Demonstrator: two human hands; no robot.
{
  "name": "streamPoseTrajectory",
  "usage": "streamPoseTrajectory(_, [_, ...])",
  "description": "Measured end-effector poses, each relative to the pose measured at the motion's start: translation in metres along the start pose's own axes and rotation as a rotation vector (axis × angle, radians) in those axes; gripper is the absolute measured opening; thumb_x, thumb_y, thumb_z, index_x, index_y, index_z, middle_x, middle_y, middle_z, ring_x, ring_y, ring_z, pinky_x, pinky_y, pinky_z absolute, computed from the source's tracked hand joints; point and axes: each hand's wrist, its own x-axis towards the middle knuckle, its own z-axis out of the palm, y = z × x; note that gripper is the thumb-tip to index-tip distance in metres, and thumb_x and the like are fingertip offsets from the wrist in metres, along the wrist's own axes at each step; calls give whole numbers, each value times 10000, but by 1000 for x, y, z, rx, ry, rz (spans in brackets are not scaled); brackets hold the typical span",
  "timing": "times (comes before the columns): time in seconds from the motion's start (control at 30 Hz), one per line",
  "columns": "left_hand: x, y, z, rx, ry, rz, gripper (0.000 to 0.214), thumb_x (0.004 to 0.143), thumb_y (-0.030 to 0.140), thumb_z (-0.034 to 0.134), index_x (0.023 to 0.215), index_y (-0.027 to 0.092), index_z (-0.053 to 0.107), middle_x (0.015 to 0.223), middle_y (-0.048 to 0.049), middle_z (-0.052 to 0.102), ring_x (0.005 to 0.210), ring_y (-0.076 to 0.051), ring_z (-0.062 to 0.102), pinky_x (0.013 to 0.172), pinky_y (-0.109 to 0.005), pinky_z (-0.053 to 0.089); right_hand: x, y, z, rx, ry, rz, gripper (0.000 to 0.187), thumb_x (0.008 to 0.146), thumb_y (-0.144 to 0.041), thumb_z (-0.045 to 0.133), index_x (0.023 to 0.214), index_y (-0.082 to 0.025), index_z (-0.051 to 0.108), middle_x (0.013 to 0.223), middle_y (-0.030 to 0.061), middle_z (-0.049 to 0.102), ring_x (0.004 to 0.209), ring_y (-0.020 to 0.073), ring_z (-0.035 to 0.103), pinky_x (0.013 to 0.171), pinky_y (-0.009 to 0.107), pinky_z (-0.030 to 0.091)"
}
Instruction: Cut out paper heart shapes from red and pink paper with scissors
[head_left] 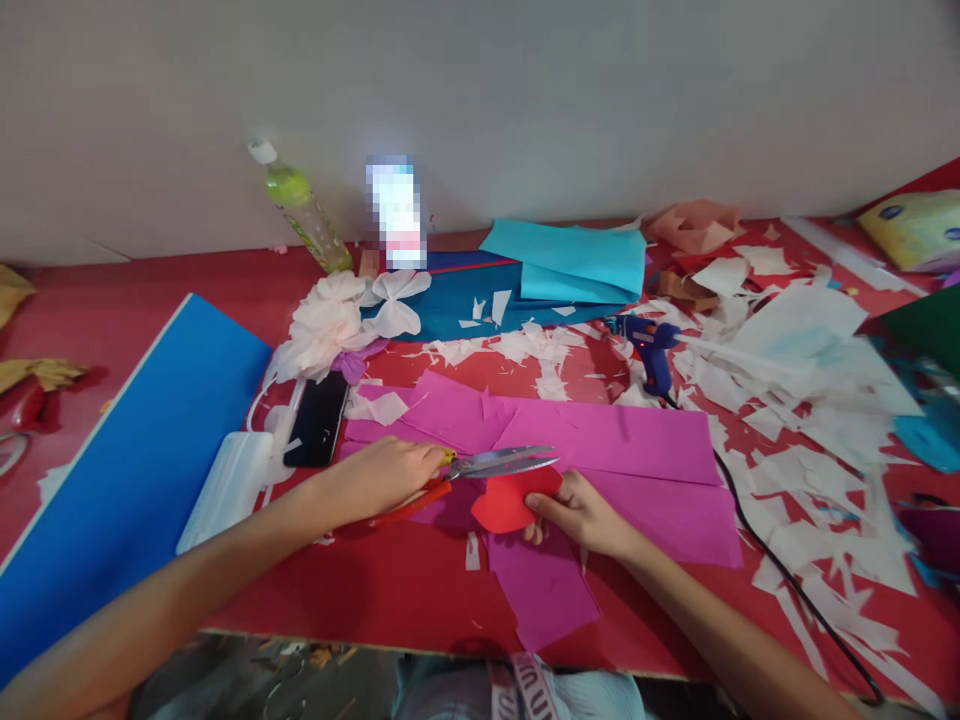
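Note:
My left hand (pixel 394 472) is closed around the handles of a pair of scissors (pixel 502 463), which have a yellow and an orange-red grip. The blades point right and stand slightly apart, along the top edge of a piece of red paper (pixel 506 503). My right hand (pixel 577 512) pinches the right side of this rounded red piece between thumb and fingers. Beneath both hands lie sheets of magenta paper (pixel 645 440) on the red table (pixel 420 590). Part of the scissors' grips is hidden by my left fingers.
A blue glue gun (pixel 651 350) with a black cord stands behind my right hand. White paper scraps (pixel 810 480) cover the right side. On the left are a phone (pixel 316 422), a white box (pixel 229 487), paper flowers (pixel 326 325) and a blue board (pixel 142 450). A green bottle (pixel 307 215) leans on the wall.

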Motion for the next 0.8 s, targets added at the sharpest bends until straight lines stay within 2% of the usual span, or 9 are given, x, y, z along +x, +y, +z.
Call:
streamPoseTrajectory(0.27, [4, -2, 7, -115, 44, -24, 268, 960, 240, 380, 1130, 141, 562, 988, -91, 702, 806, -198, 681, 639, -270, 494, 0, -3, -2, 17, 26, -9, 516, 880, -547, 459, 629, -136, 642, 562, 58, 661, 504, 127, 615, 523, 221, 493])
streamPoseTrajectory(0.47, [5, -4, 7, -153, 18, -67, 344, 917, 137, 399, 1249, 107, 485, 1248, -146, 598, 1074, -233, 613, 855, -335, 496, 1, -3, -5, 39, 19, 0, 493, 883, -510, 484, 643, -120, 666, 573, 65, 673, 499, 115, 607, 515, 207, 483])
streamPoseTrajectory(0.57, [8, -6, 2, -123, 28, -187, 379, 915, 173, 383, 1283, 117, 455, 1280, -157, 571, 1083, -247, 606, 854, -346, 494, 2, 0, -6, 83, 20, 2, 488, 871, -513, 504, 639, -116, 667, 586, 69, 680, 497, 113, 604, 516, 209, 484])
streamPoseTrajectory(0.73, [19, -12, 7, 1, 74, -520, 450, 913, 415, 402, 1201, 88, 511, 1178, -196, 601, 951, -313, 642, 733, -395, 516, 4, 2, -9, 174, -17, 45, 479, 849, -521, 533, 637, -114, 668, 590, 68, 684, 480, 108, 589, 512, 218, 486])
streamPoseTrajectory(0.8, [22, -13, 11, 48, 100, -567, 476, 899, 451, 422, 1161, 70, 535, 1131, -201, 611, 971, -325, 628, 742, -407, 515, 5, 1, -10, 199, -30, 65, 478, 840, -522, 545, 626, -111, 666, 575, 67, 679, 468, 105, 583, 505, 218, 484])
